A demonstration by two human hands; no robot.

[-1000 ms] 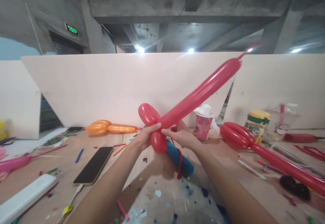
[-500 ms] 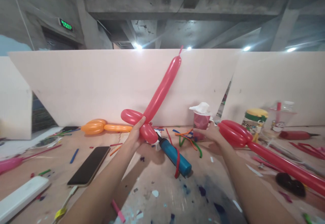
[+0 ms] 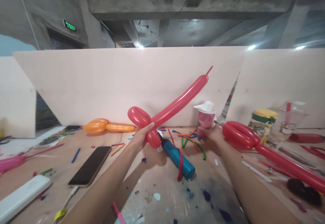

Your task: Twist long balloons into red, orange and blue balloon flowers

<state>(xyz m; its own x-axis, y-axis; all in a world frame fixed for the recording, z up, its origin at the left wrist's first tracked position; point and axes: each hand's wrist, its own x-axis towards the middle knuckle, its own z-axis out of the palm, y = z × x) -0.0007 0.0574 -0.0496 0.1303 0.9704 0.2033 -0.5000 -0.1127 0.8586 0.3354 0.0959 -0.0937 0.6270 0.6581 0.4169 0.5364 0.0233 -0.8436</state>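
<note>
My left hand (image 3: 143,136) is closed round the twisted joint of a red balloon (image 3: 181,100). Loops of that balloon bulge out above and below my fingers, and its long end slants up to the right with a thin tip. My right hand (image 3: 212,134) is at a pink cup (image 3: 206,119) topped with white tissue, its fingers round the cup's lower part. A blue balloon pump (image 3: 177,157) lies between my arms, with an uninflated red balloon (image 3: 180,164) draped across it.
An orange balloon (image 3: 119,128) lies at the back left, and another red balloon (image 3: 286,158) stretches along the right. A phone (image 3: 90,165) and a white power bank (image 3: 24,197) are at left. A yellow-lidded jar (image 3: 262,119) stands back right. A pale board (image 3: 101,85) closes off the far side.
The red balloon in my left hand has tipped over to the right, its long end now lower. My right hand remains at the cup. The whole view has shifted slightly.
</note>
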